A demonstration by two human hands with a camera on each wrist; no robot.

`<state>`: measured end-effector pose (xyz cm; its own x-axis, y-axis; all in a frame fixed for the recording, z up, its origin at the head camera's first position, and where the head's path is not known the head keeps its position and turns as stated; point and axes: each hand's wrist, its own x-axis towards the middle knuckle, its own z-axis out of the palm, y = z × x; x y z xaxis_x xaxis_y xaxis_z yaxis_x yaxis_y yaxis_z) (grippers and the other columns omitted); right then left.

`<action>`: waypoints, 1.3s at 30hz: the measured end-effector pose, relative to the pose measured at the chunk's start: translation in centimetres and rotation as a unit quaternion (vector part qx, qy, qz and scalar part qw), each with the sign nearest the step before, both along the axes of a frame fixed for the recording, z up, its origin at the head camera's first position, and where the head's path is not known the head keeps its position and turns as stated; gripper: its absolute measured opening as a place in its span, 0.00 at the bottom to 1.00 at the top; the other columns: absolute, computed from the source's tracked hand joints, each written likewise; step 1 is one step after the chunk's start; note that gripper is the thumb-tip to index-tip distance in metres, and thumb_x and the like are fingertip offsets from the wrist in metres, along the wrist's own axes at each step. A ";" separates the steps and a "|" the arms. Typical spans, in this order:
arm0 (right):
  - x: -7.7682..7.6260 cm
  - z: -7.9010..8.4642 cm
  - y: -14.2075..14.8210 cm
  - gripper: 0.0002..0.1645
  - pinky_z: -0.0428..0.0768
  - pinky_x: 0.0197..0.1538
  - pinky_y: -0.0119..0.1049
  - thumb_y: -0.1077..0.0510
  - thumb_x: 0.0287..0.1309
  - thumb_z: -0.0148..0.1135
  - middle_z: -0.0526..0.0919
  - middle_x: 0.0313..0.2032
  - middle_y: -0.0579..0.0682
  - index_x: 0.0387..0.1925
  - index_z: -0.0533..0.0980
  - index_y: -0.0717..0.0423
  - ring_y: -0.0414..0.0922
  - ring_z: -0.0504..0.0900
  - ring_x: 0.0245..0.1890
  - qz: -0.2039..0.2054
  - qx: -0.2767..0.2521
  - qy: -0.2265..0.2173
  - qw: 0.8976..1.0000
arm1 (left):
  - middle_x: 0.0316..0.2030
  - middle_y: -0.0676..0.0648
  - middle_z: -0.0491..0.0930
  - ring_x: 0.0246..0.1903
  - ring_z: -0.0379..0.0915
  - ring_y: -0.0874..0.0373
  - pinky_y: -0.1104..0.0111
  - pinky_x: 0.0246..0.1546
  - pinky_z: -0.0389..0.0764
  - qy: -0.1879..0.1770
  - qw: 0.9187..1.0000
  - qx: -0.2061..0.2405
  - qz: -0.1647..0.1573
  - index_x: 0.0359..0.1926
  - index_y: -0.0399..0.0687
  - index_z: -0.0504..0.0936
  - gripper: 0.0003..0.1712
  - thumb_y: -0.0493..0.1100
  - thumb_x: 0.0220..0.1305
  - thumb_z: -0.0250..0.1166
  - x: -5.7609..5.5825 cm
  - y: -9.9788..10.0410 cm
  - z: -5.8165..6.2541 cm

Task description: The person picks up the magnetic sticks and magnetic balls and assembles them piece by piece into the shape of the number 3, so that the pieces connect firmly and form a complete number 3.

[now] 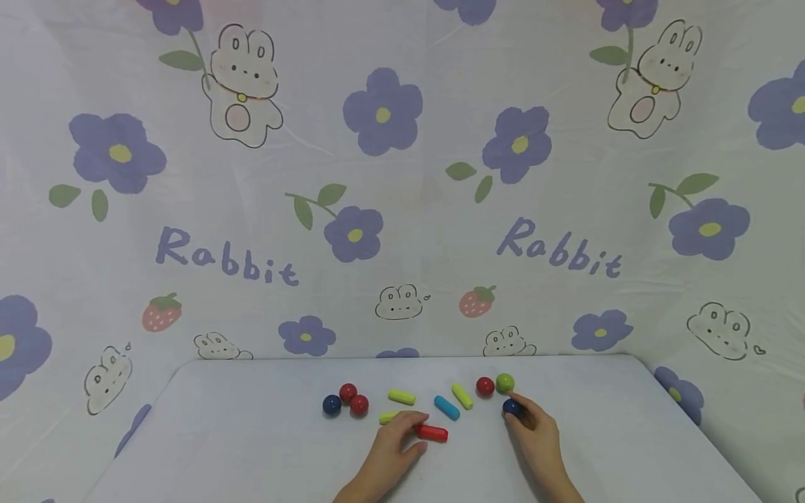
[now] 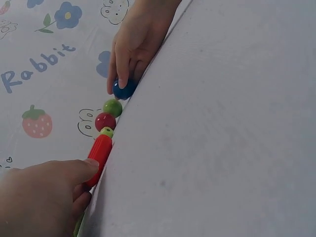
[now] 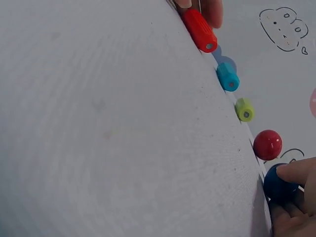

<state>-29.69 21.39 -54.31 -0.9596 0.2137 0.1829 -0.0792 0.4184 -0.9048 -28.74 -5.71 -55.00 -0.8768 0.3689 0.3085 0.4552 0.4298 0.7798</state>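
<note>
My left hand (image 1: 393, 447) holds a short red ribbed rod (image 1: 432, 433) by its left end, and the thumb lies along it in the left wrist view. A grey disc shows on the rod's free end in the right wrist view. Off to the right, my right hand (image 1: 539, 436) pinches a dark blue ball (image 3: 279, 183) between thumb and fingers. Just behind that ball are a green ball (image 1: 505, 382) and a glossy red ball (image 1: 485, 386). A yellow-green rod (image 1: 387, 418) is partly hidden behind the left hand's fingers.
Between the hands and farther back lie a blue rod (image 1: 447, 407) and two more yellow-green rods, one on the right (image 1: 462, 396) and one on the left (image 1: 401, 397). A dark blue ball (image 1: 332, 405) and two red balls (image 1: 359, 405) cluster at left. A patterned curtain (image 1: 402, 209) rises behind the white table (image 1: 251, 447).
</note>
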 end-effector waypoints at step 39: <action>0.1 -0.2 0.0 0.24 0.68 0.53 0.36 0.67 0.52 0.59 0.68 0.56 0.56 0.53 0.70 0.55 0.52 0.65 0.57 -0.016 0.001 0.012 1.000 | 0.37 0.62 0.76 0.41 0.70 0.66 0.73 0.44 0.72 -0.029 0.998 0.044 0.034 0.39 0.54 0.80 0.14 0.38 0.49 0.68 0.4 -0.9 0.6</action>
